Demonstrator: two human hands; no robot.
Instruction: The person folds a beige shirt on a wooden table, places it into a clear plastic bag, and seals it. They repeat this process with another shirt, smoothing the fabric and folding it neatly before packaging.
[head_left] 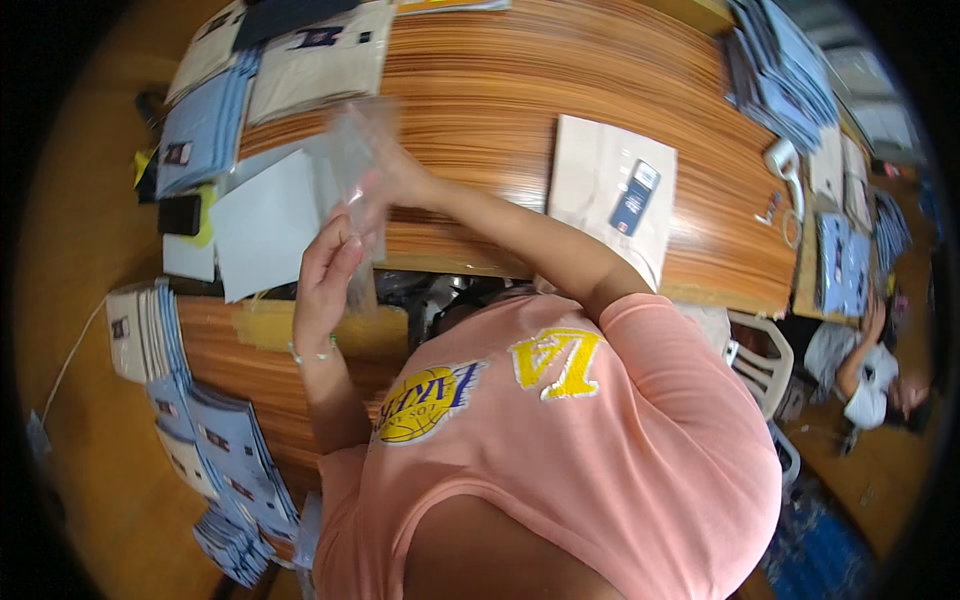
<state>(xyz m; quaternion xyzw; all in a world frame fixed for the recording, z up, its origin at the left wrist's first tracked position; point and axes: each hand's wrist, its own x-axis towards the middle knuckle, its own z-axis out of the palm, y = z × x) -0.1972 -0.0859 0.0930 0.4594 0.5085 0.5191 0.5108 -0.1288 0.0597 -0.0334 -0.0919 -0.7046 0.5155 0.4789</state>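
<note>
Both hands are raised over the wooden table and hold a clear plastic bag, which is blurred. My right hand grips the bag's upper part, its arm reaching in from the right. My left hand, with a thin bracelet at the wrist, pinches the bag's lower end. A flat pale grey packet lies on the table just left of the hands. A folded beige garment with a dark blue tag lies flat on the table to the right of my right arm.
Stacks of packed blue and beige garments sit at the top left, lower left and top right. A black phone lies at the left. A white hand tool rests near the right edge. Another person sits far right by a white chair.
</note>
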